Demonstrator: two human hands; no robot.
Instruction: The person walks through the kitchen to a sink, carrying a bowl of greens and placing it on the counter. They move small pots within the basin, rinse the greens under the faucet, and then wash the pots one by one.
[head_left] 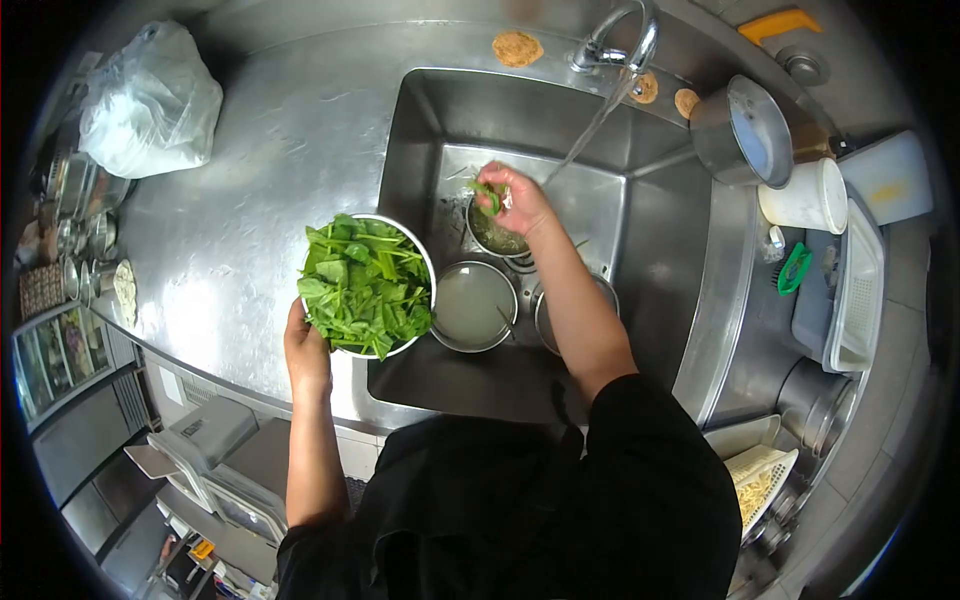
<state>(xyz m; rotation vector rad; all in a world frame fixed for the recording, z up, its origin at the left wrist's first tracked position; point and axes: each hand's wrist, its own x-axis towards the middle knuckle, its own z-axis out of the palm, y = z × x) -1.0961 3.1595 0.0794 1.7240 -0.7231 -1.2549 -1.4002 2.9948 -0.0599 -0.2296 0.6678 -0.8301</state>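
My left hand grips the side of a white-rimmed bowl heaped with cut leafy greens, at the sink's left edge. Over the sink, my right hand has its fingers closed on a few green leaves. Right below that hand is a round metal pot with bits floating in its water. A second pot of cloudy water stands closer to me. Behind my right forearm a third round vessel is partly hidden.
Water runs from the faucet into the sink. Scouring pads lie along the back ledge. At right are a tilted metal pot, a white tub and a green brush. A plastic bag sits at the far left.
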